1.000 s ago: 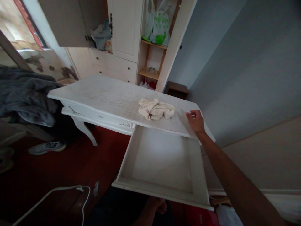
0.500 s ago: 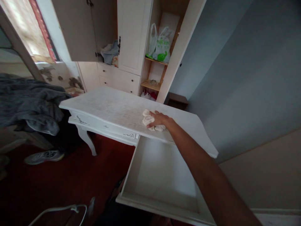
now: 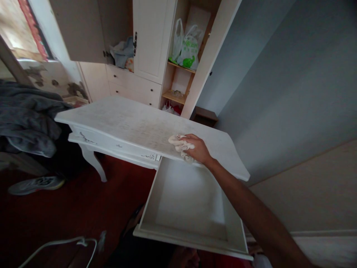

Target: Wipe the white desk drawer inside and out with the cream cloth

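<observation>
The step in hand appears to be the take-up of the crumpled cream fabric cloth (image 3: 180, 143) at the front edge of the long white desk surface (image 3: 117, 115), directly behind the open, shallow white rectangular drawer (image 3: 189, 201). The right hand (image 3: 197, 148) reaches across the drawer's right side; its grip is closed, with the fingers and thumb bunched around the right portion of the cloth. The free folds project leftward, and a lower fold droops at the front edge, near the inner end of the drawer. Whether the cloth bears on the surface or is raised slightly above it cannot be confirmed. The left hand (image 3: 191, 257) shows only in part, in shadow beneath the drawer's front panel; the state of its grip cannot be determined. Grey smudges mark the surface to the left of the cloth, and no loose objects are visible on the drawer's floor. As a judgement, the next move calls for a secure hold on the bunched fabric, control of the drooping fold, and wrist clearance over the drawer's side wall.
</observation>
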The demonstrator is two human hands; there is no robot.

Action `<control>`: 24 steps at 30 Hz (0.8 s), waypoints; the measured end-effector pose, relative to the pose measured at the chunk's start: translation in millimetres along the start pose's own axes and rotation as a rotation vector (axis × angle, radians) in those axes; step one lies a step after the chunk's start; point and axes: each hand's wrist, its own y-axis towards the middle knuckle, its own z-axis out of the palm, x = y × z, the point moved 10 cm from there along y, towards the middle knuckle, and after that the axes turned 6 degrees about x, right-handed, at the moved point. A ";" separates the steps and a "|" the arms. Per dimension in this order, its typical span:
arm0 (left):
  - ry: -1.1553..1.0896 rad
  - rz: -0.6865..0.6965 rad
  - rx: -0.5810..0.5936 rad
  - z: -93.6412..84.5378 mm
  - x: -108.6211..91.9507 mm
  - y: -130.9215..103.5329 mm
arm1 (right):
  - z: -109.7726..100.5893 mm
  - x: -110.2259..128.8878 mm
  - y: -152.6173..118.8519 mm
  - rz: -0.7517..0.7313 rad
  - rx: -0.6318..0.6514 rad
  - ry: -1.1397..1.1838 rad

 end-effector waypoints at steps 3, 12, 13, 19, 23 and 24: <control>0.001 0.029 0.009 -0.5 0.0 4.9 | -18.5 -19.0 -41.6 0.098 -0.214 0.459; 0.059 0.135 -0.052 -9.8 -5.3 10.0 | 32.5 -42.6 -160.1 0.241 0.060 0.387; 0.054 0.118 -0.054 -10.9 -3.6 10.2 | 40.8 -39.0 -168.3 0.210 0.163 0.233; 0.085 0.132 -0.052 -9.7 -14.6 4.5 | 43.0 -57.7 -217.1 0.429 0.494 -0.600; 0.068 0.122 -0.062 -11.7 -15.1 4.6 | 46.0 -40.8 -236.4 0.376 0.735 -0.595; 0.068 0.116 -0.059 -12.2 -13.7 5.4 | 50.8 -33.8 -241.1 0.335 0.803 -0.572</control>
